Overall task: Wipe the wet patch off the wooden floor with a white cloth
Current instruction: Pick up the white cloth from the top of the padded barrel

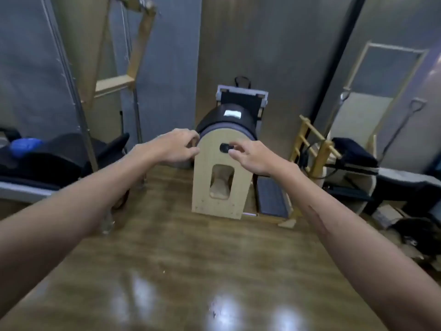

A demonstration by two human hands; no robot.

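A small folded white cloth (pixel 232 113) lies on top of a black padded barrel with a pale wooden end panel (pixel 210 187). Both my arms stretch forward toward it. My left hand (pixel 177 148) hovers at the panel's upper left edge with loosely curled fingers and holds nothing. My right hand (pixel 254 156) is at the panel's upper right, fingers relaxed, one fingertip beside a black knob (pixel 224 147). Neither hand touches the cloth. The wooden floor (pixel 181 247) is glossy, and a wet, shiny patch with dark specks (pixel 220 309) shows near the bottom edge.
Black padded exercise gear with a blue ball (pixel 25 144) stands at the left beside a metal pole (pixel 78 111). A small wooden ladder frame (pixel 315 149), dark benches and clutter fill the right. Grey and tan wall panels stand behind.
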